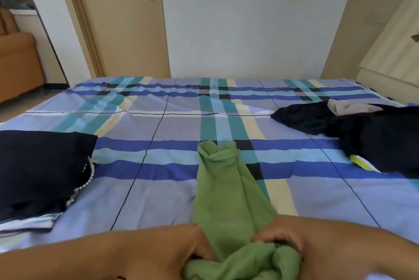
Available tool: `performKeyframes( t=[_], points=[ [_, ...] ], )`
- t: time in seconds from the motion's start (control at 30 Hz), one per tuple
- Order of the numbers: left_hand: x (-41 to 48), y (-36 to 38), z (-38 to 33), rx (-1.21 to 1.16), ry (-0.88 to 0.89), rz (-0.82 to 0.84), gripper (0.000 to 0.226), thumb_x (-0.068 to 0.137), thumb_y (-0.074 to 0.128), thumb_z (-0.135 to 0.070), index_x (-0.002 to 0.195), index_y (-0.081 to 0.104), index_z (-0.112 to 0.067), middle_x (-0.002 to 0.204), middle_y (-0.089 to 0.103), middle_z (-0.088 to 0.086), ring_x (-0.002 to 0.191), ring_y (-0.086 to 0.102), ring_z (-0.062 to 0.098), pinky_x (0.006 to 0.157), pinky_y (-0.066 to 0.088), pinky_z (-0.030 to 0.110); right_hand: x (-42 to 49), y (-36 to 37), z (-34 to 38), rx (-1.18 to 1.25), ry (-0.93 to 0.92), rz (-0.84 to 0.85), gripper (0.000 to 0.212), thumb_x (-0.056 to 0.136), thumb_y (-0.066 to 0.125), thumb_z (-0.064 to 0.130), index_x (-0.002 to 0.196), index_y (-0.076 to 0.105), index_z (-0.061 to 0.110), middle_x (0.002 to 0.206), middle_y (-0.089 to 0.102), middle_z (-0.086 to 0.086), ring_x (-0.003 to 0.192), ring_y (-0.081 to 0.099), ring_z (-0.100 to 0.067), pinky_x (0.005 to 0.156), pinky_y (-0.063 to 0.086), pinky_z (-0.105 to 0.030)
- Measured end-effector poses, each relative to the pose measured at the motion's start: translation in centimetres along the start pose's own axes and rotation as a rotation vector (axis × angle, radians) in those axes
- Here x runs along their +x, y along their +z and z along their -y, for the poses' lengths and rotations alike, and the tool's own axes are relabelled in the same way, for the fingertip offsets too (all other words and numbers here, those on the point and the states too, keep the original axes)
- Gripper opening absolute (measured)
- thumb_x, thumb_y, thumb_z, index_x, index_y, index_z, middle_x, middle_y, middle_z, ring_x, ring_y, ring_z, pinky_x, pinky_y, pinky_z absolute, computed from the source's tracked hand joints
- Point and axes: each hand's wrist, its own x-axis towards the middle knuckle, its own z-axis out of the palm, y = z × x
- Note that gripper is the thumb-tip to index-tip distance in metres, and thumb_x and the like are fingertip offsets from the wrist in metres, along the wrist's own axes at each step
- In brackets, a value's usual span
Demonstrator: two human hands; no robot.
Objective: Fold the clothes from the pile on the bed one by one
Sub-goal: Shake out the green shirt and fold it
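At nine o'clock a dark folded garment with a beaded edge lies flat on the plaid bed sheet. At six o'clock the left hand and the right hand both curl their fingers into the bunched near end of a soft green garment, whose long narrow length runs away toward twelve, possibly trouser legs. At two o'clock sits the crumpled dark pile, a pale piece on top.
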Motion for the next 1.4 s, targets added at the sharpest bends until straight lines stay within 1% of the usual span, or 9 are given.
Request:
performKeyframes(
  t=[0.2, 0.33, 0.43, 0.6, 0.83, 0.93, 1.1, 1.27, 1.4],
  points=[
    [1.0, -2.4, 1.2, -0.224, -0.069, -0.043, 0.015, 0.086, 0.075, -0.019, 0.084, 0.066, -0.008, 0.072, 0.062, 0.002, 0.068, 0.054, 0.008, 0.063, 0.043, 0.022, 2.3, -2.1, -1.6, 0.318, 0.138, -0.12, 0.022, 0.086, 0.077, 0.013, 0.085, 0.068, 0.033, 0.09, 0.07, 0.013, 0.088, 0.065, -0.004, 0.081, 0.049, -0.021],
    [3.9, -2.9, 4.6, -0.198, -0.195, -0.06, 0.03, 0.087, 0.072, -0.037, 0.086, 0.064, -0.008, 0.073, 0.057, -0.007, 0.065, 0.051, 0.007, 0.063, 0.041, 0.025, 4.2, -1.6, -6.3, 0.345, 0.248, -0.248, 0.015, 0.084, 0.08, 0.02, 0.092, 0.069, 0.026, 0.097, 0.072, 0.006, 0.097, 0.069, -0.015, 0.086, 0.056, -0.031],
    [6.0, -3.7, 7.4, -0.173, -0.298, -0.143, 0.046, 0.088, 0.057, -0.058, 0.078, 0.062, -0.013, 0.072, 0.056, -0.004, 0.069, 0.052, 0.008, 0.07, 0.043, 0.029, 5.3, -1.8, -8.6, 0.259, 0.398, -0.242, 0.042, 0.078, 0.084, 0.04, 0.112, 0.06, 0.038, 0.112, 0.065, 0.004, 0.104, 0.065, -0.013, 0.094, 0.054, -0.03],
    [10.2, -4.7, 13.8, -0.02, -0.389, -0.661, 0.011, 0.091, 0.065, -0.026, 0.1, 0.062, -0.019, 0.104, 0.063, -0.003, 0.091, 0.061, 0.017, 0.086, 0.052, 0.035, 9.1, -3.3, -12.5, 0.319, 0.44, -0.568, 0.041, 0.081, 0.082, 0.026, 0.115, 0.058, 0.027, 0.109, 0.062, -0.005, 0.094, 0.065, -0.016, 0.08, 0.052, -0.021],
    [15.3, -4.7, 20.9, 0.003, -0.449, -0.823, 0.06, 0.081, 0.071, -0.018, 0.135, 0.046, -0.018, 0.131, 0.044, 0.006, 0.107, 0.054, 0.027, 0.09, 0.049, 0.037, 15.7, -3.4, -18.0, 0.05, 0.341, -0.798, 0.054, 0.082, 0.077, 0.013, 0.127, 0.051, 0.027, 0.115, 0.047, 0.0, 0.098, 0.053, -0.011, 0.077, 0.042, -0.012],
    [16.9, -5.4, 22.2, 0.076, -0.381, -0.875, 0.039, 0.083, 0.069, -0.019, 0.121, 0.06, -0.021, 0.126, 0.05, 0.003, 0.106, 0.056, 0.024, 0.086, 0.052, 0.042, 18.3, -3.8, -19.4, -0.033, 0.288, -0.845, 0.048, 0.082, 0.076, 0.013, 0.125, 0.056, 0.025, 0.111, 0.046, 0.002, 0.097, 0.053, -0.014, 0.086, 0.045, -0.025],
    [18.4, -8.4, 22.7, -0.057, -0.25, -1.026, 0.009, 0.09, 0.07, -0.023, 0.085, 0.072, -0.016, 0.1, 0.061, 0.003, 0.092, 0.06, 0.02, 0.082, 0.05, 0.032, 19.9, -6.0, -21.0, 0.139, 0.234, -0.972, 0.006, 0.087, 0.074, 0.012, 0.091, 0.071, 0.015, 0.093, 0.056, 0.001, 0.081, 0.058, -0.004, 0.074, 0.041, -0.011],
    [17.2, -9.2, 23.2, -0.014, -0.17, -0.6, 0.027, 0.074, 0.078, -0.037, 0.089, 0.067, -0.017, 0.093, 0.06, 0.001, 0.086, 0.057, 0.017, 0.076, 0.049, 0.028, 19.1, -8.5, -20.7, 0.585, 0.252, -0.892, 0.023, 0.098, 0.06, 0.02, 0.091, 0.074, 0.004, 0.091, 0.069, -0.009, 0.084, 0.06, -0.011, 0.086, 0.046, -0.03],
    [17.6, -9.2, 24.5, 0.1, -0.19, -0.93, 0.003, 0.082, 0.069, -0.01, 0.085, 0.069, -0.01, 0.092, 0.061, 0.011, 0.078, 0.06, 0.024, 0.074, 0.052, 0.038, 18.8, -9.0, -19.7, 0.823, 0.265, -0.87, 0.026, 0.1, 0.056, 0.026, 0.099, 0.075, 0.008, 0.102, 0.076, -0.01, 0.101, 0.07, -0.023, 0.098, 0.051, -0.033]
  ],
)
